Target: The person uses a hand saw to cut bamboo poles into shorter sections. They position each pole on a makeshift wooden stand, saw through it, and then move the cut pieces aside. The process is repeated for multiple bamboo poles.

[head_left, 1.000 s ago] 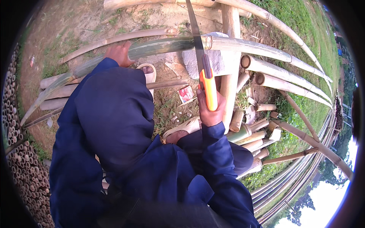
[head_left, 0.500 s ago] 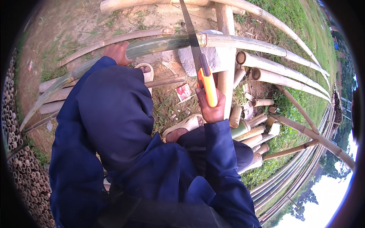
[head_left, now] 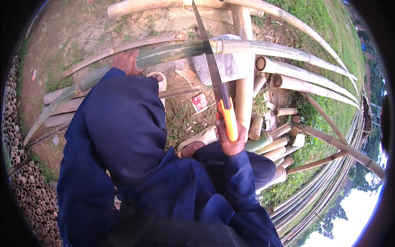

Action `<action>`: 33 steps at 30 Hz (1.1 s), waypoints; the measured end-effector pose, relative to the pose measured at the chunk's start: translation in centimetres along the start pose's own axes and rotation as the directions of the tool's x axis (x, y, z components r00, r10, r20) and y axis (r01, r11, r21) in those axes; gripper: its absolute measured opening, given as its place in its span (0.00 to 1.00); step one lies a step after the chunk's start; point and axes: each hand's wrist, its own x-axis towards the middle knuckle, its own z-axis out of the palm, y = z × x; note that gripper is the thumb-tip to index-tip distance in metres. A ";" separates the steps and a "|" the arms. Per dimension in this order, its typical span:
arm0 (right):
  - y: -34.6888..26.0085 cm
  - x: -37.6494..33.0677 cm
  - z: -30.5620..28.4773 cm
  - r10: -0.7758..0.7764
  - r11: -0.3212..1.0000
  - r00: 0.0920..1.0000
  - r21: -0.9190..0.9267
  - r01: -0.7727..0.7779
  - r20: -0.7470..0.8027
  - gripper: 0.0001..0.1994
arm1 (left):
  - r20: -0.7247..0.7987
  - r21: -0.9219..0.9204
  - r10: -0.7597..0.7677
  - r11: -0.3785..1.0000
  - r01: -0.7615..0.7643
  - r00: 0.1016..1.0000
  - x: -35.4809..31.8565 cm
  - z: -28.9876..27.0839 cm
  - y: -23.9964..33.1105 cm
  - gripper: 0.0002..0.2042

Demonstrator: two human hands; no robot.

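Note:
A long bamboo pole (head_left: pixel 173 53), green on the left and paler on the right, lies across in front of me. My left hand (head_left: pixel 126 62) is wrapped around its green part. In my right hand (head_left: pixel 231 138) is the orange handle of a handsaw (head_left: pixel 213 68). The saw's dark blade crosses the pole just left of a pale joint ring, its tip pointing away from me. How deep the teeth sit in the bamboo cannot be made out. Under the pole by the blade is a grey stone block (head_left: pixel 224 68), beside a wooden post (head_left: pixel 244 90).
Short cut bamboo pieces (head_left: pixel 273 144) lie heaped at the right. Two thick bamboo poles (head_left: pixel 304 72) extend to the right behind them. Stacked bamboo ends (head_left: pixel 33 189) fill the far left. A red-and-white packet (head_left: pixel 199 102) lies on the ground near my sandalled foot (head_left: pixel 197 144).
My right hand has drawn the saw back toward me, so the handle sits nearer my body. My left hand keeps its place on the pole.

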 end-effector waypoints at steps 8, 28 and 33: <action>1.3 0.0 0.2 0.077 0.997 0.996 0.034 -0.075 -0.044 0.08 | 0.009 -0.026 0.032 0.999 -0.032 0.999 0.2 -0.2 1.2 0.40; 0.8 -4.3 -1.1 0.089 0.994 0.995 0.070 -0.086 -0.036 0.09 | -0.029 -0.006 0.027 1.000 -0.027 0.999 0.7 0.7 -0.9 0.41; 0.6 -8.1 -2.3 0.021 0.995 0.996 0.101 -0.013 -0.084 0.18 | 0.023 -0.022 -0.022 1.000 0.023 0.999 -0.2 0.0 0.3 0.42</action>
